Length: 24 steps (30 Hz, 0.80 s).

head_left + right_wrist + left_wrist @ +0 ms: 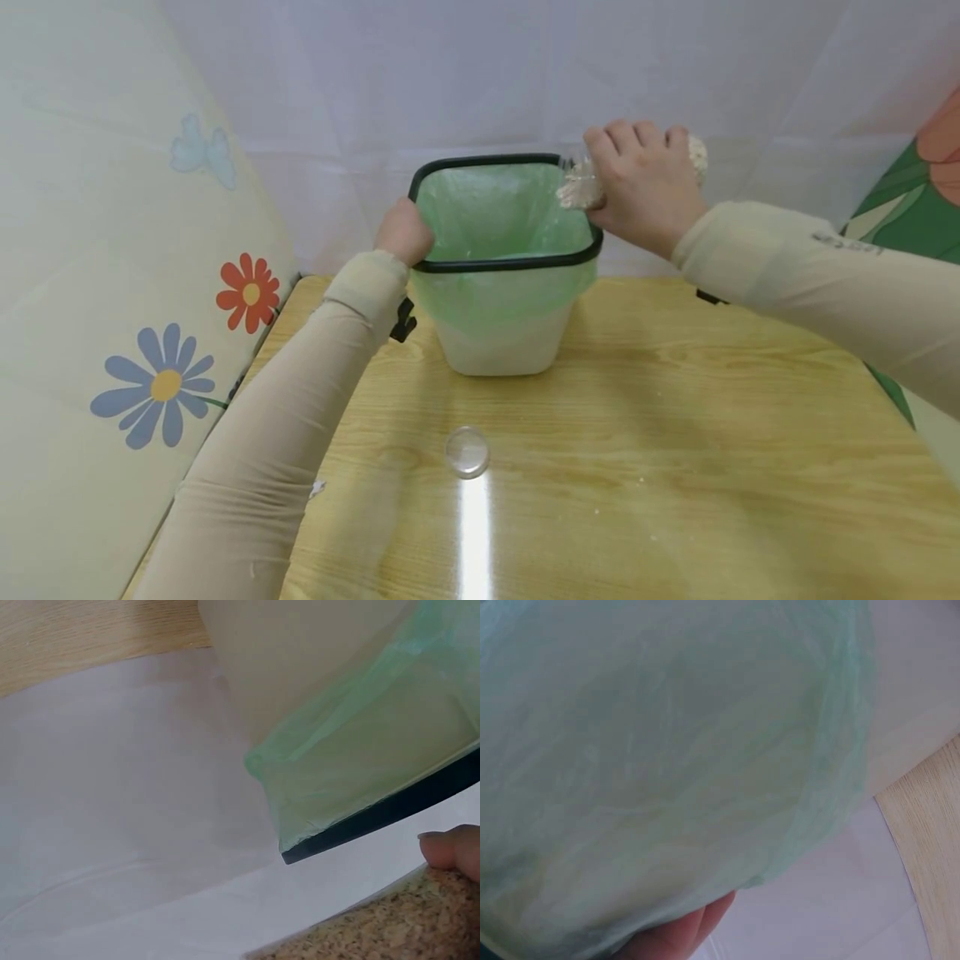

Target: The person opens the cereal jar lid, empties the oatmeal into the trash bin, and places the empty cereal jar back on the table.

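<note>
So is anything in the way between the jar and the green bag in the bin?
Nothing that I can see. The right hand holds the jar tipped at the right side of the bin, whose green bag is open on top. The left hand is at the opposite side.

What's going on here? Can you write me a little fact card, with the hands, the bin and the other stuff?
Bin: white, upright, with a black rim
Bag: green, lining the bin and folded over outside
Left hand: holds the rim's left side
Right hand: grips a clear jar
Jar: tipped sideways, mouth by the rim's right side, pale bits inside
Lid: round, clear, lying on the table
</note>
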Available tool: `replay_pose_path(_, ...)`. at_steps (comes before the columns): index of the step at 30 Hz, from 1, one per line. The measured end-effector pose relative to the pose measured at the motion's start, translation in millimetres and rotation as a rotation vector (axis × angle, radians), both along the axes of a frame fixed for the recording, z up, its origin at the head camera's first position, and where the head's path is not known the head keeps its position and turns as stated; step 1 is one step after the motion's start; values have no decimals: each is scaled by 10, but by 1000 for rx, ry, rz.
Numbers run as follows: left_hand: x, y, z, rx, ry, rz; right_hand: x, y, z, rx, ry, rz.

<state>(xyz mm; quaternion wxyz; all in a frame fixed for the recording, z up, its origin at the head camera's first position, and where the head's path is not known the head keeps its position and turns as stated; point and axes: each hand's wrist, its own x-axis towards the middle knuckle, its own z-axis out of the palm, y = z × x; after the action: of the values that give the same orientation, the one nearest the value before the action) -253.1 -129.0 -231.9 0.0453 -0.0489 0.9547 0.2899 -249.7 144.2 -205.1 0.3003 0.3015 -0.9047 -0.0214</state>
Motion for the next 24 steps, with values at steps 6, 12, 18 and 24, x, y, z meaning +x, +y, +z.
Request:
replay_pose_path(6,14,-4,-13,0,13,3,3,0,-10,9,21,16)
replay_pose_path(12,19,-29,-17,-10,22,10,-6,-9,-17,16,39,30)
replay_pose_path(18,18,-32,-16,-3,16,10,-16,2,-24,18,52,45)
replay_pose_path(24,35,-25,-11,12,10,15,-38,22,-44,22,85,64)
